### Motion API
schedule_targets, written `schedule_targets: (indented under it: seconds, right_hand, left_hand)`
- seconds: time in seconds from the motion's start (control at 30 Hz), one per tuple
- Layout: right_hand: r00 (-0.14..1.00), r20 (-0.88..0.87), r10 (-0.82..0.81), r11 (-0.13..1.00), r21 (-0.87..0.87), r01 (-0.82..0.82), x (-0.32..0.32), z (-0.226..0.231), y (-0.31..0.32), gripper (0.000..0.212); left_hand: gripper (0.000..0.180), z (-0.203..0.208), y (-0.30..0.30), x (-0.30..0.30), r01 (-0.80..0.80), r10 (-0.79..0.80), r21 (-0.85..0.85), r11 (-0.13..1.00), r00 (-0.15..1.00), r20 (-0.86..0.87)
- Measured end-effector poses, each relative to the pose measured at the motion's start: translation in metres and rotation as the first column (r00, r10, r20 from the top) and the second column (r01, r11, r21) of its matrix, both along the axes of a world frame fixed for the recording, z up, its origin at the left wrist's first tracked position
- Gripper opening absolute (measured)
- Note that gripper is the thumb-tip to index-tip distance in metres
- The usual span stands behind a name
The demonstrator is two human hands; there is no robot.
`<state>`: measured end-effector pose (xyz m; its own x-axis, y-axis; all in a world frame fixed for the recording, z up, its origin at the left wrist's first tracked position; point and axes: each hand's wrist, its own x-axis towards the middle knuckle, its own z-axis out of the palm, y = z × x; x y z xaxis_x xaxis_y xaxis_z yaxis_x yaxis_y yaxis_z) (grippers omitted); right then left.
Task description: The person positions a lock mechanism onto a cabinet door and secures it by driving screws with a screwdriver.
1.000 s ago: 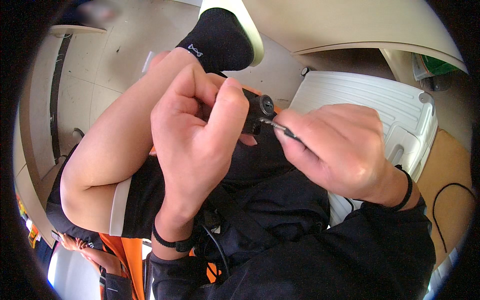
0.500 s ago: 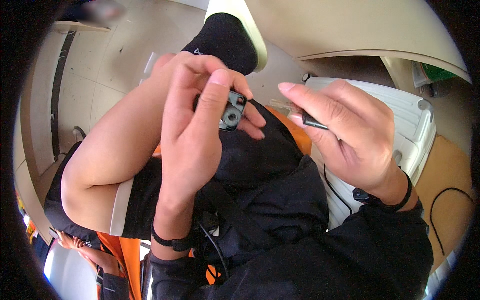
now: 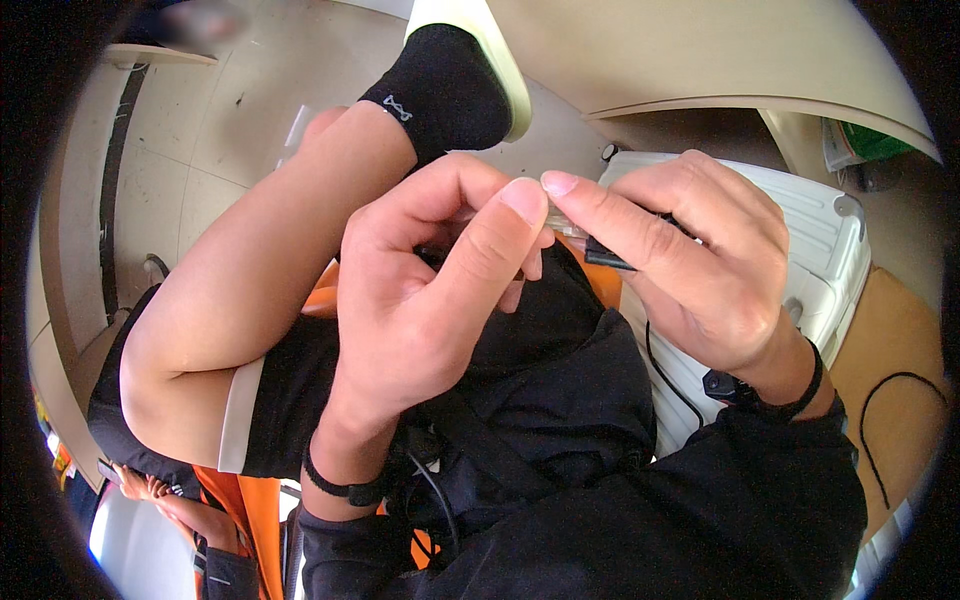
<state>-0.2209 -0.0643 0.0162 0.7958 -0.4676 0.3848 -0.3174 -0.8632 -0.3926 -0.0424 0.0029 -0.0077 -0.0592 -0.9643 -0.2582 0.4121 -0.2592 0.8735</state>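
Black key (image 3: 608, 256): clamped in right hand (image 3: 705, 275) between thumb and fingers, just beside left hand (image 3: 405, 300), likely for fine control. In left hand: curled around dark piece (image 3: 432, 256), probably to steady it; mostly hidden, can't tell exact grip.

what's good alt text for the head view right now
A person's right hand pinches a small black piece beside their curled left hand, whose inside is mostly hidden. Behind the hands are a bare leg in a black sock and, at right, a white suitcase.
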Motion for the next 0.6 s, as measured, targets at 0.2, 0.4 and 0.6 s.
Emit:
schedule_targets:
  seconds: [0.2, 0.4, 0.6]
  right_hand:
    - [0.997, 0.030, -0.070, 0.983, 0.171, 0.064, -0.002, 0.020, 0.002, 0.024]
    - [0.987, 0.083, -0.135, 0.950, 0.295, 0.105, -0.003, 0.014, 0.001, 0.021]
    - [0.992, 0.110, -0.066, 0.988, 0.144, 0.050, -0.002, 0.009, -0.001, 0.036]
  left_hand:
    - [0.026, -0.014, -0.008, 0.006, -0.305, 0.304, 0.075, 0.949, 0.952, 0.031]
    - [0.041, -0.015, -0.008, 0.008, -0.107, 0.116, 0.090, 0.990, 0.988, -0.103]
    - [0.041, -0.011, -0.009, 0.008, -0.138, 0.153, 0.092, 0.986, 0.972, -0.181]
